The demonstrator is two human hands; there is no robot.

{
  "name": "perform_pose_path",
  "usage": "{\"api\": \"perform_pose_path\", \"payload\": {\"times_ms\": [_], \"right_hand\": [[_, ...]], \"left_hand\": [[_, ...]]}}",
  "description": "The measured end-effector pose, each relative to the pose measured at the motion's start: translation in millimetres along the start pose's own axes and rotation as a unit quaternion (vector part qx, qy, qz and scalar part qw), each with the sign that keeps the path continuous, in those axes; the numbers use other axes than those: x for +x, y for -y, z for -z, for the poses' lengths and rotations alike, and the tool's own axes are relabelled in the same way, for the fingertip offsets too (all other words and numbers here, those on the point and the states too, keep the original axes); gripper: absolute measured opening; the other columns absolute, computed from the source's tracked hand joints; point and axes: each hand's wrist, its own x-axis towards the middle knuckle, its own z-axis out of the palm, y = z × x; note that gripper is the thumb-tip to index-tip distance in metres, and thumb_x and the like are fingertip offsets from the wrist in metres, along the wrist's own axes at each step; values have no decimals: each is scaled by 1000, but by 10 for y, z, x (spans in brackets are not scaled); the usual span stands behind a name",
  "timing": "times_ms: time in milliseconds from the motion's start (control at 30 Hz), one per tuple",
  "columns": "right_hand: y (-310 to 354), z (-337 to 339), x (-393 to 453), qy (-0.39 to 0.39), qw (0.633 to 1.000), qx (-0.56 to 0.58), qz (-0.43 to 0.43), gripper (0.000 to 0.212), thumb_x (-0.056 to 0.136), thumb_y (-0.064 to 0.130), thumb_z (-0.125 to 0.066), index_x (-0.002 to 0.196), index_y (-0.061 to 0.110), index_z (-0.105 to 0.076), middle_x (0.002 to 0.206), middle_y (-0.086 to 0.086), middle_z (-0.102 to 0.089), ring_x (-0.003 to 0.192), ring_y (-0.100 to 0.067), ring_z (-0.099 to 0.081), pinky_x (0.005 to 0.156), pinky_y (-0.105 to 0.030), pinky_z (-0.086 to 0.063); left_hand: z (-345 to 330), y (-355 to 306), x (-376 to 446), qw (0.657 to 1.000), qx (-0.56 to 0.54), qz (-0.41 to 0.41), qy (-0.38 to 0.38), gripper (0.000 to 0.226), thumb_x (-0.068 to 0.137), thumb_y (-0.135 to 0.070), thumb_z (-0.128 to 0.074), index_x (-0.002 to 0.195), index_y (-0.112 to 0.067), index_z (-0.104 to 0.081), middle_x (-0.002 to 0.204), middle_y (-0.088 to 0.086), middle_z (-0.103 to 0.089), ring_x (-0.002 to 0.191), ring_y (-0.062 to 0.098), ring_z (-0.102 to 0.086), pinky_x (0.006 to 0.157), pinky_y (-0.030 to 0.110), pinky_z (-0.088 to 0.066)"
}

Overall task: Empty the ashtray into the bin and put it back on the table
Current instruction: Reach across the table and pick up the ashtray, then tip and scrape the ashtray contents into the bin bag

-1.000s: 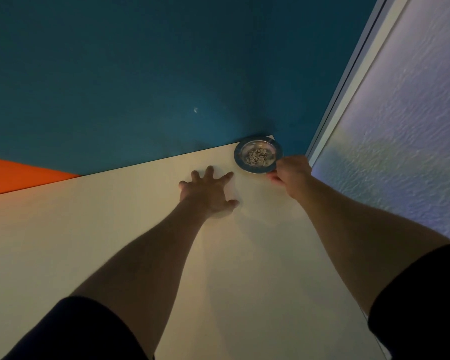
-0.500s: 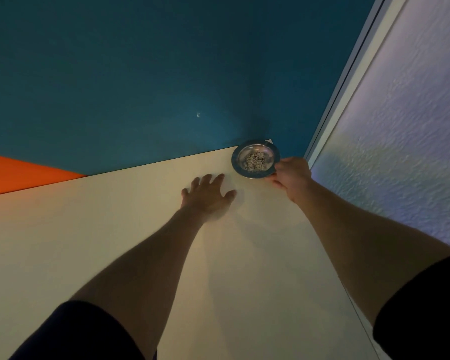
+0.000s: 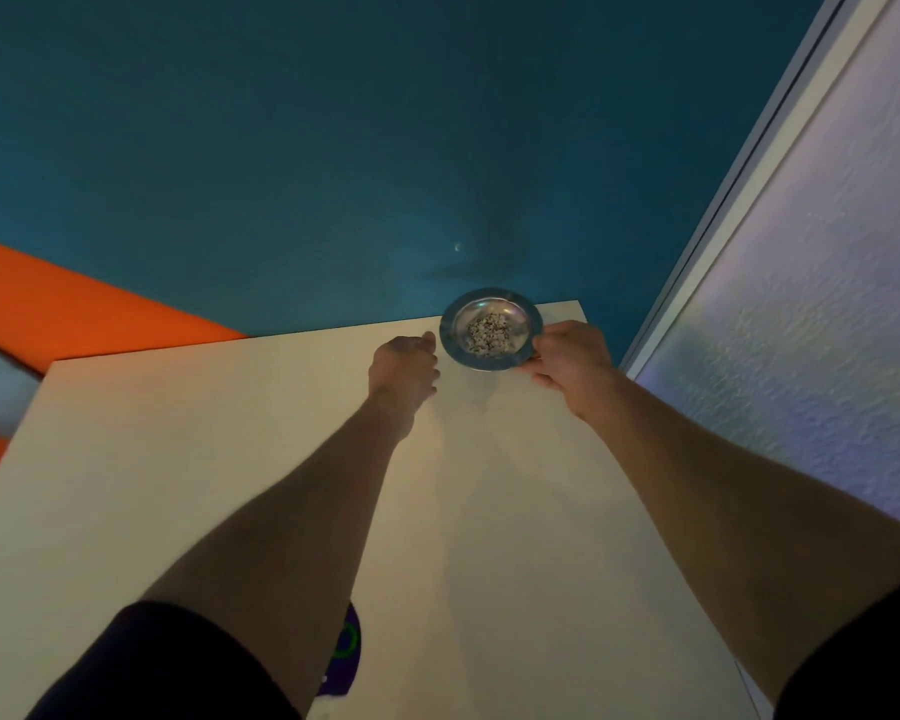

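So the ashtray [image 3: 491, 328] has gone from sitting flat in the far right corner of the table [image 3: 230, 459] to tilted and lifted a bit, right hand [image 3: 572, 363] pinching its near rim, so I'd say pickup is done and the carry comes next. Left hand [image 3: 405, 363] was spread flat a moment ago, now it's curled loosely just beside the rim, holding nothing. No bin in view, the wall [image 3: 801, 330] sits close on the right, and the ash could spill if the tilt grows.
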Motion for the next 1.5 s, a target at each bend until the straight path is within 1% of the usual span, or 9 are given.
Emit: {"api": "perform_pose_path", "payload": {"times_ms": [100, 167, 267, 400, 700, 867, 1000, 1300, 1500], "right_hand": [[89, -142, -227, 22, 1000, -9, 12, 20, 87, 6, -61, 73, 19, -63, 78, -5, -72, 68, -18, -74, 67, -34, -61], [139, -241, -368, 33, 999, -11, 19, 22, 89, 6, -57, 73, 21, -61, 76, -3, -71, 65, -16, -74, 61, -30, -59], [191, -430, -598, 53, 998, -25, 27, 23, 91, 7, -54, 74, 22, -60, 78, -4, -72, 64, -15, -74, 53, -26, -53], [224, -704, -883, 85, 995, -38, 34, 21, 92, 8, -54, 77, 22, -59, 81, -6, -74, 64, -15, -74, 53, -26, -51], [233, -1398, -1479, 144, 987, -62, 46, 20, 92, 7, -50, 82, 20, -60, 89, -9, -74, 63, -15, -73, 57, -27, -52], [166, -1820, -1808, 164, 983, -71, 37, 12, 93, 10, -52, 95, 17, -61, 94, -8, -73, 64, -13, -73, 56, -26, -52], [100, -2208, -2114, 185, 979, -80, 41, 13, 93, 10, -53, 88, 20, -60, 93, -6, -73, 63, -12, -73, 57, -27, -53], [-136, -3151, -2904, 246, 964, -96, 37, 13, 92, 9, -52, 99, 13, -62, 90, -8, -74, 66, -16, -74, 56, -27, -53], [-342, -3789, -3434, 281, 953, -110, 29, 13, 91, 8, -52, 97, 13, -62, 91, -10, -74, 65, -19, -74, 57, -28, -53]], "left_hand": [[221, -43, -60, 999, -35, 16, 0, 17, 101, -18, -48, 98, -7, -60, 84, 4, -63, 71, 18, -64, 72, 35, -59], [377, -48, -106, 997, -71, 31, -21, 16, 99, -16, -52, 88, -11, -62, 88, 8, -67, 74, 19, -67, 63, 31, -61], [651, -37, -232, 995, -94, 27, -37, 15, 98, -19, -55, 102, -10, -66, 98, 10, -73, 88, 23, -71, 64, 32, -60], [1021, 21, -391, 993, -109, 11, -46, 20, 100, -18, -51, 110, -6, -64, 101, 10, -72, 89, 23, -70, 61, 31, -56], [1922, 173, -725, 988, -116, -8, -101, 13, 96, -9, -53, 89, -6, -64, 85, 10, -68, 75, 21, -68, 51, 27, -55], [2436, 346, -905, 984, -124, -5, -128, 12, 96, -9, -53, 89, -8, -63, 86, 9, -69, 78, 21, -69, 51, 27, -55], [2905, 529, -1069, 979, -141, -1, -148, 12, 96, -11, -54, 88, -8, -62, 83, 8, -69, 75, 20, -69, 54, 29, -55], [4043, 1037, -1511, 961, -181, 23, -209, 11, 98, -14, -55, 95, -6, -61, 82, 7, -68, 70, 17, -69, 51, 27, -55], [4768, 1436, -1764, 943, -204, 33, -262, 13, 96, -14, -58, 85, -9, -62, 74, 5, -65, 58, 11, -67, 47, 25, -54]]}}
